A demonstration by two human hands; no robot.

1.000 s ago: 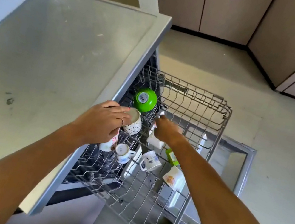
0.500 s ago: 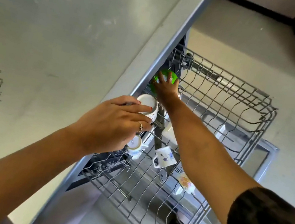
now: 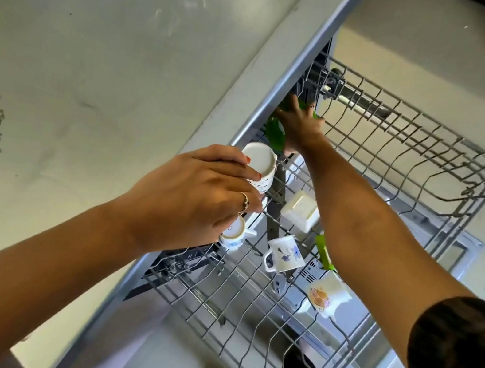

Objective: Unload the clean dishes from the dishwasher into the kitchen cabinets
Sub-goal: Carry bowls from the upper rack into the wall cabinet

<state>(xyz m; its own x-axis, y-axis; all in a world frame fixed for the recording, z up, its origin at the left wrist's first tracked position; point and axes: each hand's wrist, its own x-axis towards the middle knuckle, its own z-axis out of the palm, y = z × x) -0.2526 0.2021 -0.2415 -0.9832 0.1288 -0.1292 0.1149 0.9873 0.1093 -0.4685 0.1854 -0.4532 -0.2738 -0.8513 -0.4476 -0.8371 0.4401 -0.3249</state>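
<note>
Here both hands are working the rack point(image 3: 450, 175): the left hand point(image 3: 196, 198) is gripping a spotted cup point(image 3: 258, 167) at the rack's near-left edge, while the right hand point(image 3: 302, 123) is curling over the green bowl point(image 3: 276, 133) at its far-left corner, probably to lift both together.

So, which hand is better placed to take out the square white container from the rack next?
Neither hand is free. The left hand holds the dotted cup; the right hand lies on the green bowl. Probably right: its forearm passes just beside the square white container.
</note>
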